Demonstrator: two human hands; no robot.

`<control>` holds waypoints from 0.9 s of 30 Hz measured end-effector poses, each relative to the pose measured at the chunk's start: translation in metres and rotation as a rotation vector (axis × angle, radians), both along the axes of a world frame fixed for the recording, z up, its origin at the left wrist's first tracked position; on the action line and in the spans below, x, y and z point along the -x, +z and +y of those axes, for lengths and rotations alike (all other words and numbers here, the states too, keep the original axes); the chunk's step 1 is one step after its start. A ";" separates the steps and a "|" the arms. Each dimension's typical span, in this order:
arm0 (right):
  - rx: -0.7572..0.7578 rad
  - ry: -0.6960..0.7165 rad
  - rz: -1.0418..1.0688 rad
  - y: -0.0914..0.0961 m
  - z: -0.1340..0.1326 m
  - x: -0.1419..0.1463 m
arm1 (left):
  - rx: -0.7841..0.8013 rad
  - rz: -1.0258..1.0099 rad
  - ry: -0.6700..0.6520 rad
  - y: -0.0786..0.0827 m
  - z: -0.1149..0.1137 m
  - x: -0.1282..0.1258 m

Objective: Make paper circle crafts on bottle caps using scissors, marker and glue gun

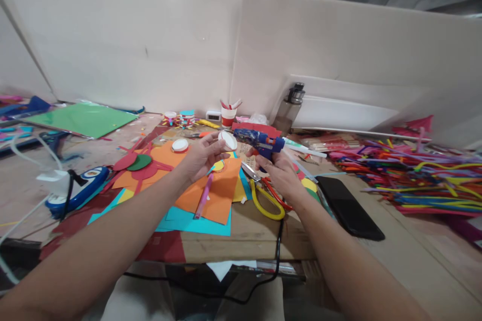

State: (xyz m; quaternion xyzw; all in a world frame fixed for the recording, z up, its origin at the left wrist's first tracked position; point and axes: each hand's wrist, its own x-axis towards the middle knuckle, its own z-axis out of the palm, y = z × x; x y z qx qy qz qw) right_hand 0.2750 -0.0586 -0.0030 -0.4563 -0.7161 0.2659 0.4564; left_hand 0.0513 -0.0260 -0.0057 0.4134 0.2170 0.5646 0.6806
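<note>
My left hand is closed, pinching a white round disc that looks like the cut-off bottom of a paper cup. My right hand is wrapped round the handle of a blue glue gun. The gun's nozzle points left, close to the disc; whether they touch I cannot tell. A similar white disc with a red rim lies on orange paper to the left. Below my hands are a pink-purple pen-like stick and scissors with yellow and red handles.
A black phone lies at the right, near a heap of coloured pipe cleaners. At the back stand a red-and-white cup and a dark bottle. A blue-and-white power strip sits left; a black cable hangs over the front edge.
</note>
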 end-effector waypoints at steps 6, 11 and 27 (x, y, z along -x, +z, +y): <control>-0.028 -0.021 -0.051 0.002 -0.002 0.004 | -0.015 -0.015 -0.015 0.001 -0.003 -0.001; -0.045 -0.043 -0.088 0.002 -0.001 0.005 | -0.024 -0.012 -0.020 0.001 -0.004 0.000; -0.066 -0.084 -0.092 -0.001 0.001 0.005 | -0.029 -0.001 0.001 0.000 -0.003 0.000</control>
